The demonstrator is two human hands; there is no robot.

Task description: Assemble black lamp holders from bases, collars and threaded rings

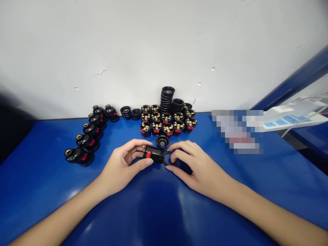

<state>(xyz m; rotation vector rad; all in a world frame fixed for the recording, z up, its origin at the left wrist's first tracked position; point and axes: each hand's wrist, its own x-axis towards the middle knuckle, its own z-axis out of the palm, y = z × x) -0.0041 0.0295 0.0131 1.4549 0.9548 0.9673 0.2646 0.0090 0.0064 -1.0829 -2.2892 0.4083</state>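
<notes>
Between thumb and fingers, my left hand (126,162) grips a black lamp socket body (155,154) lying sideways, its red switch facing up and brass terminals pointing left. A black ring (167,158) is in the fingers of my right hand (191,162), at the socket's right end. Whether the ring is around that end or only touching it, I cannot tell. Just behind the socket stands a black cap (163,141), open side up with a small hole in its middle.
Several socket bodies (167,128) with brass terminals stand in rows behind my hands. Behind them rises a stack of black rings (167,99). Capped lamp sockets (89,141) line the left. Black caps (125,112) sit near the white wall (123,51). A blurred-out item (235,131) lies right.
</notes>
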